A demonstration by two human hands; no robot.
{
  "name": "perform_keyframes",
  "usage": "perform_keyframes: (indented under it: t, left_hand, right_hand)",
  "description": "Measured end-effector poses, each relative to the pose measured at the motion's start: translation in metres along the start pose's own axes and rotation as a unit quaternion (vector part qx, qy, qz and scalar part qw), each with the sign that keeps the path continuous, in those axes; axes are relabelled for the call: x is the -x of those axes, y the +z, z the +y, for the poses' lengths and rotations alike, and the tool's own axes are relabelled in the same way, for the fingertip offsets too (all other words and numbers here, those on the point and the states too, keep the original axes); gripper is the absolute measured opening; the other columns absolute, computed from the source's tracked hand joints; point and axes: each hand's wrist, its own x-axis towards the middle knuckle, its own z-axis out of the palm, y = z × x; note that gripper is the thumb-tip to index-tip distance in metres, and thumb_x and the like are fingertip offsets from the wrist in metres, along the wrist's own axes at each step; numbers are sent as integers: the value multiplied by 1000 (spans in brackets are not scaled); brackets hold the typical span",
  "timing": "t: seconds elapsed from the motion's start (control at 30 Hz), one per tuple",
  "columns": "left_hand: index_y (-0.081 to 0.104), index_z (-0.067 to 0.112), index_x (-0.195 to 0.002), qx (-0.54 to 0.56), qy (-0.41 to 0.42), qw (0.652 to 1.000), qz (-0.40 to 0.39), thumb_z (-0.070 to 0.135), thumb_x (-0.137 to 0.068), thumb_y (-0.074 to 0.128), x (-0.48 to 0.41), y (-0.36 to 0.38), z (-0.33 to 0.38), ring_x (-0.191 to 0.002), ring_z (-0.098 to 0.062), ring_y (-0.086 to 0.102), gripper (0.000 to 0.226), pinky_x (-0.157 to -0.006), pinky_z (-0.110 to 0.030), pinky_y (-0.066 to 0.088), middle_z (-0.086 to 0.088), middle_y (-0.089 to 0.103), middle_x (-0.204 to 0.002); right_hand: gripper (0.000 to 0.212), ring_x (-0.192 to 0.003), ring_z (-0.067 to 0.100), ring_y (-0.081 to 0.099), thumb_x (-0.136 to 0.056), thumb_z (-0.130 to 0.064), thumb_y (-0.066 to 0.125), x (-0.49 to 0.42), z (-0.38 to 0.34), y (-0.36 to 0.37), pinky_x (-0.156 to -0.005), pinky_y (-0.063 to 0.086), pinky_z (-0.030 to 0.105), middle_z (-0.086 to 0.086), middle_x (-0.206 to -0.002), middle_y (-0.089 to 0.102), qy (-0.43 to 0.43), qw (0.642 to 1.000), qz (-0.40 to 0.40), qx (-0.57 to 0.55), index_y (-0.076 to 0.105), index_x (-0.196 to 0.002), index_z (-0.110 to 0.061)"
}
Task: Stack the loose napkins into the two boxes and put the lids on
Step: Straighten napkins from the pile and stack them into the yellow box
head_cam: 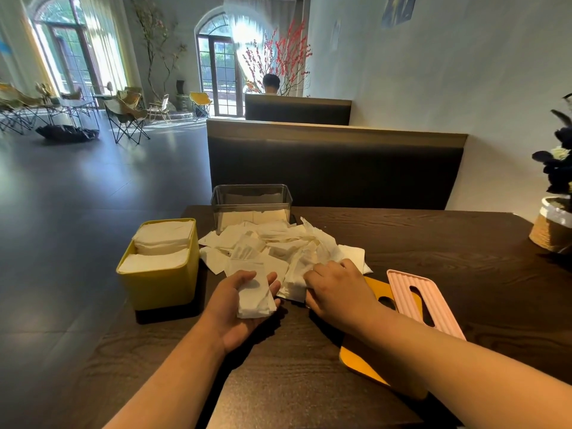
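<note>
Loose white paper napkins (278, 243) lie in a messy pile on the dark wood table (433, 243), directly in front of the clear plastic box (250, 196) and touching its front wall. The clear box has only a low layer in it. The yellow plastic box (161, 286), left of the clear box and nearer the person, looks full: 2 rows up to the rim.

The left hand (238, 308) is in front of the clear box on the near side of the pile. It is palm up, with fingers and thumb curled round a small stack of folded napkins (255, 297). The right hand (337, 289), a little right of it, is knuckles up and its fingers grip napkins at the pile's near edge.

Key relation: the stack sits just left of the right hand, almost touching it, with its long axis pointing roughly toward the clear box. The next napkin probably goes leftward onto the stack, laid along that same axis. The left hand is nearer the yellow box, but the clear box has the room.

The 2 lids are off, right of the clear box and nearer the person. The flat orange lid (359, 363) lies partly under the right forearm, and the pink ribbed lid (424, 301) overlaps it.
</note>
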Motion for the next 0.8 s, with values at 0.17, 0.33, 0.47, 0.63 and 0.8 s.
perform_keyframes:
  t: [0.17,0.33,0.47,0.63,0.8]
  left_hand:
    - [57,5,-127,-8,-1,1000,0,15,-101,52,-2,0,-2,-111,-31,70,29,-93,-48,54,-18,75,-122]
    - [57,6,-125,-4,-1,1000,1,15,-101,51,0,-1,-1,-113,-31,69,26,-93,-49,53,-18,77,-119]
    - [57,7,-128,-3,-5,1000,2,15,-102,51,-1,-1,-1,-114,-31,69,28,-93,-50,53,-18,77,-118]
    - [57,6,-128,-1,-3,1000,3,16,-102,52,-1,-2,0,-111,-30,70,29,-91,-50,54,-17,77,-119]
    - [56,9,-128,2,-3,1000,4,17,-102,52,-1,-2,-1,-110,-30,71,27,-87,-50,55,-17,76,-119]
  right_hand:
    - [29,-92,17,60,-101,-44,46,-1,3,-9,-83,45,38,-5,-102,68,57,992,-2,-111,67,-108,-25]
    - [21,-96,19,58,-106,-34,49,-4,2,-15,-83,51,40,-1,-108,67,149,945,-18,-292,64,-112,-20]
    - [26,-82,21,55,-108,-28,47,-13,1,-23,-67,46,35,1,-86,60,291,821,15,-491,60,-87,-20]
    - [36,-113,36,64,-102,-31,47,-23,20,-33,-94,53,48,24,-119,70,424,456,51,-781,65,-120,-6]
    - [49,-112,36,68,-96,-53,65,-20,11,-32,-79,59,45,21,-118,75,453,280,28,-846,68,-126,-15]
